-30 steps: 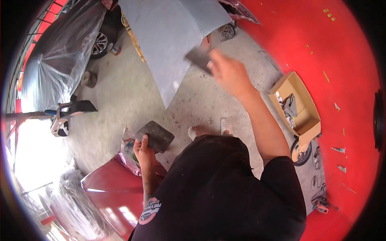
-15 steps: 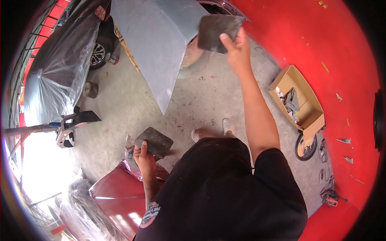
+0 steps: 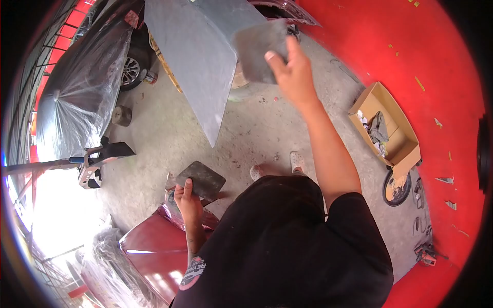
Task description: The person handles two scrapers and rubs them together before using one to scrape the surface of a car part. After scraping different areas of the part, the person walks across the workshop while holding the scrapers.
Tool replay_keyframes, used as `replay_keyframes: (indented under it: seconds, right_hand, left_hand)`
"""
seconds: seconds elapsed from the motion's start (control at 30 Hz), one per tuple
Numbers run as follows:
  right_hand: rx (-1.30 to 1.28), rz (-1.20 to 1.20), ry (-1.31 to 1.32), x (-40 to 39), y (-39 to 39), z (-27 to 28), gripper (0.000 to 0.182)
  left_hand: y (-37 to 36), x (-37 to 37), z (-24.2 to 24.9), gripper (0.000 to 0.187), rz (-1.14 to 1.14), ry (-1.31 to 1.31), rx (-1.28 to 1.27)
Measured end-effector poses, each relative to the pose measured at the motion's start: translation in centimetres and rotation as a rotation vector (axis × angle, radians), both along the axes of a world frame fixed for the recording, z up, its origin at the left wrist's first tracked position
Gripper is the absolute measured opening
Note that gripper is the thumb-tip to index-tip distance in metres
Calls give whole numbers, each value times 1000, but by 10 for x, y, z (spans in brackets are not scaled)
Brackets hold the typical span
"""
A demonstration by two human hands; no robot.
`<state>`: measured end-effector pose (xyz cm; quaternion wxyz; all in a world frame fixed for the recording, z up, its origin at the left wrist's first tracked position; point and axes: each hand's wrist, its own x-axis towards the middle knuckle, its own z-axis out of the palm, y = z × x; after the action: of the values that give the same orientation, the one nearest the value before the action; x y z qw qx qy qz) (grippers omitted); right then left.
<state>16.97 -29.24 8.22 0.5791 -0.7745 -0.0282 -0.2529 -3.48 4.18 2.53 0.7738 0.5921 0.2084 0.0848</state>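
Two dark sheets (image 3: 206, 179): left grip (image 3: 189, 203) pinches one above concrete floor (image 3: 159, 134), right grip (image 3: 297, 78) pinches another near grey panel (image 3: 194, 56).

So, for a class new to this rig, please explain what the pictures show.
There is no robot here: a camera worn on a person's head looks down past the black shirt at two bare hands. The left hand grips a dark flat pad; the right hand holds another flat pad, blurred, near a large grey panel; whether they touch, I cannot tell. On the concrete floor, an open cardboard box holds crumpled material, with a round black dish beside it.
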Motion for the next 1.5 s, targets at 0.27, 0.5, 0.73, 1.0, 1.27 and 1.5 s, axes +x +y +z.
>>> replay_keyframes:
  seconds: [0.27,0.5,0.73,1.0,1.27,1.5]
  right_hand:
    - [-87,-106,4,4,-31,23,36]
    - [60,35,-25,12,-30,17,35]
    - [-51,79,73,-2,-16,18,35]
    - [-64,125,58,-5,-3,23,33]
    - [-274,219,8,-12,9,24,32]
    - [-322,136,140,-10,1,63,33]
  left_hand:
    - [3,-5,1,17,-51,10,-33]
    - [-2,4,-3,17,-109,-15,-54]
    - [-2,4,-2,18,-97,-12,-31]
    - [-3,-3,-4,17,-70,-24,-64]
    - [-3,-13,1,15,0,-23,-65]
    - [-2,-20,-8,14,33,-14,-91]
